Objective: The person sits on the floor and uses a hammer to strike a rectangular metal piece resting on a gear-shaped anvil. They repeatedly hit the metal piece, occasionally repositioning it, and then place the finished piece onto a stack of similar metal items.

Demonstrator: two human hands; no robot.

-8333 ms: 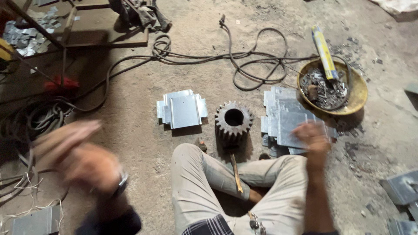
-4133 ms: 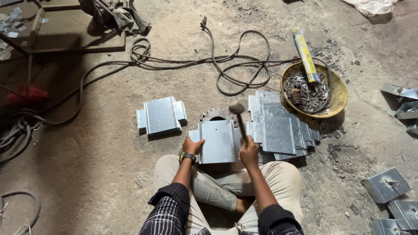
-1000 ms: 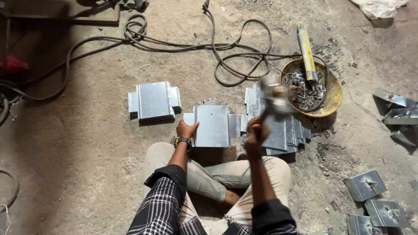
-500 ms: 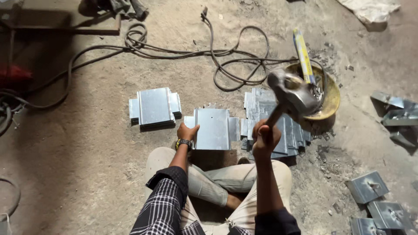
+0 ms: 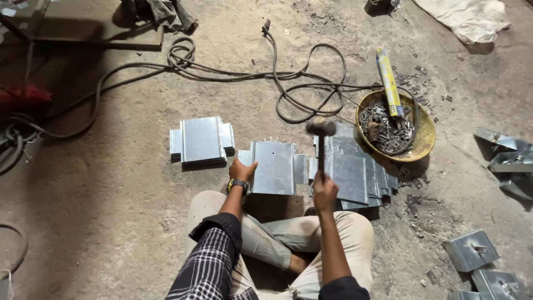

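One long, narrow yellow-and-blue cardboard package (image 5: 388, 81), printed along its length, lay tilted across the far rim of the round yellow metal bowl (image 5: 423, 145) of scrap pieces, right of the grey sheet-metal stack (image 5: 355, 172), no signs or screens showed

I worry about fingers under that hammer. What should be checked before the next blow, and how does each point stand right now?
1. Right hand closed round the hammer handle: ok.
2. Left hand steadying the sheet-metal piece at its left edge: ok.
3. Left hand apart from the hammer head: ok.
4. Piece seated flat on its support: cannot tell.
5. Stack of metal sheets beside the piece, not on it: ok.
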